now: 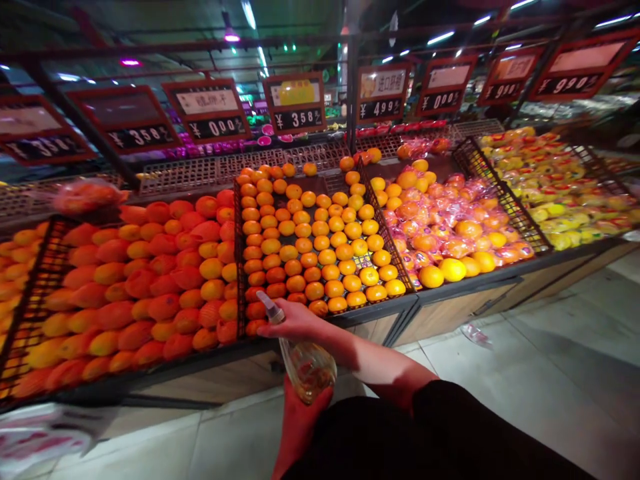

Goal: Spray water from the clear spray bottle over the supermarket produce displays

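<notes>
A clear bottle [311,370] with a whitish nozzle-like top and some amber tint inside is tilted in front of the fruit stand. My right hand [293,320] is closed around its neck, just below the top. From underneath, my left hand [305,407] grips the bottle's lower part; some of its fingers are hidden behind the bottle. The nozzle-like top leans left over the front edge of a section of small orange citrus fruit [314,290]. Both hands are close to the stand's front rim.
Left lie orange-red fruits [137,283], many in foam nets. Bagged oranges [425,223] and yellow fruit [563,207] fill sections to the right. Black mesh dividers [505,197] separate them. Price signs [295,103] hang above. A plastic bag [43,437] is at lower left; litter [476,335] lies on the floor.
</notes>
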